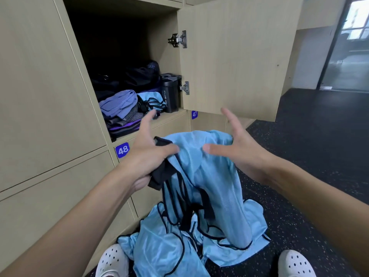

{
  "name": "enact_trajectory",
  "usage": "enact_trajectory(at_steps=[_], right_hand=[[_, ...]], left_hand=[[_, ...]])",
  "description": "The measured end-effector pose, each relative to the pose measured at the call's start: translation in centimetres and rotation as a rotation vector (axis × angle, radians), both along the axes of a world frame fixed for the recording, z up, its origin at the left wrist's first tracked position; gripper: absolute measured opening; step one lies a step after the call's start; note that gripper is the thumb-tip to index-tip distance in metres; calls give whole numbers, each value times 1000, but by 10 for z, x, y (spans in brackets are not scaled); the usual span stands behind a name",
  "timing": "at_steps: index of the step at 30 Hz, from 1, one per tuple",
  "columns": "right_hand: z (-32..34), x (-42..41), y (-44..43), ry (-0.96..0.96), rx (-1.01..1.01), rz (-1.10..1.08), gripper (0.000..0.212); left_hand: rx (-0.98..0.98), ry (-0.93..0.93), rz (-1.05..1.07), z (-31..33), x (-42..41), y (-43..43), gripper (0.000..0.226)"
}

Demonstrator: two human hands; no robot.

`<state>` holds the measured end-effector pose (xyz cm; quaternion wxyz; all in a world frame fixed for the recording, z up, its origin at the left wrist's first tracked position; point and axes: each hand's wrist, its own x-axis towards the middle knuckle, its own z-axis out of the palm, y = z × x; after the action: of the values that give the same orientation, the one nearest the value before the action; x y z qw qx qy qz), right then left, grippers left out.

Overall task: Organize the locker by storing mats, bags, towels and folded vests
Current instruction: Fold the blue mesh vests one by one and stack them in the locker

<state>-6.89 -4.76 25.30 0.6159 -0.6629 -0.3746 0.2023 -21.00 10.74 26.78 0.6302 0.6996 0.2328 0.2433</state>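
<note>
Forearms (60, 226) come in from both lower corners. Left hand (147, 156): clenched on the black trim of the light blue vest (209, 186), thumb pressing the fabric, index finger straight up. Right hand (239, 148): released, fingers spread and straight, top edge of the vest lying against the palm, no pinch visible. Vest hangs mid-frame between the hands. Its lower end runs into a loose pile of blue vests (159, 252) on the floor, between two white perforated clogs (112, 260) at the bottom edge.

Open locker (163, 47) sits upper centre-left, door (239, 56) swung out to the right. Front of the shelf holds a folded blue vest (151, 98), touching a black bottle (170, 96) marked SPORT BOTTLE on its right. Left of that vest: lilac folded cloth (119, 102) on top of striped purple-grey fabric (123, 124). Dark bags (139, 76) sit behind, detail lost in shadow. Number plates 48 (122, 150) and 47 (194, 114) are on the doors below. Dark speckled floor (299, 156) fills the right side.
</note>
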Motion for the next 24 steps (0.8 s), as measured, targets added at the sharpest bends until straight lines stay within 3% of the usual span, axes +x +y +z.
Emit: enact_trajectory(at_steps=[3, 6, 9, 12, 15, 20, 24], right_hand=[[-1, -2, 0, -3, -11, 4, 101], [1, -3, 4, 56, 97, -55, 94], [1, -3, 4, 135, 174, -48, 81], [5, -4, 2, 146, 178, -51, 75], [7, -3, -1, 202, 152, -72, 64], [7, 4, -6, 111, 67, -145, 18], [4, 9, -5, 58, 43, -161, 9]], left_hand=[[-15, -16, 154, -1, 0, 7, 71], [-85, 44, 57, 3, -1, 2, 56], [-28, 192, -158, 6, -6, -10, 75], [185, 293, -129, 3, -5, -13, 82], [234, 265, -32, 2, -5, -6, 72], [217, 139, 53, 5, -7, 3, 48], [82, 18, 76, 8, -3, -5, 27]])
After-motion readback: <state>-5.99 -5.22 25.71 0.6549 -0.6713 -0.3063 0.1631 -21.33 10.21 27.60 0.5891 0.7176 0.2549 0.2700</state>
